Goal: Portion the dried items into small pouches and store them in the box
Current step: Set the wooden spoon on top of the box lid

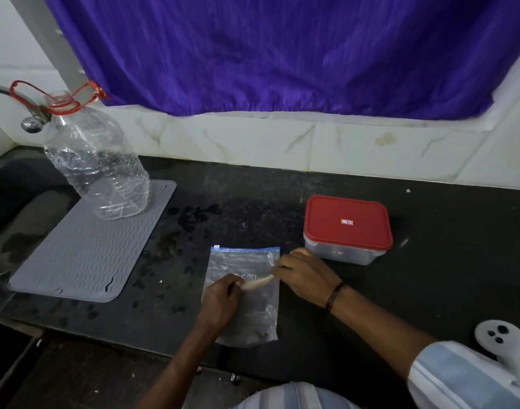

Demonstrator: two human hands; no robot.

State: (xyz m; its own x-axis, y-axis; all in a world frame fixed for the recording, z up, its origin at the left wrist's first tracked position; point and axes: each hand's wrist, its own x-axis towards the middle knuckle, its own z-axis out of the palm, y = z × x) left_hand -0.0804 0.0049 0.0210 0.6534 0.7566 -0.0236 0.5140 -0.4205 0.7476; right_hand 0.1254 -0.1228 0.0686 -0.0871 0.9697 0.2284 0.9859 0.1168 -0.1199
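Note:
A clear zip pouch (243,261) with a blue seal strip lies flat on the dark counter (430,261). A pale dried item, long and thin (257,282), is held just above the pouch. My left hand (220,302) pinches its left end and my right hand (304,276) pinches its right end. A few dark bits show inside the pouch near its bottom edge. The storage box (348,228), clear with a red lid on it, stands just right of the pouch and behind my right hand.
A grey ribbed mat (84,249) lies at the left with a large empty clear bottle (96,163) on its far corner. Left of the mat is a sink under a tap (31,122). A purple curtain hangs over the tiled back wall.

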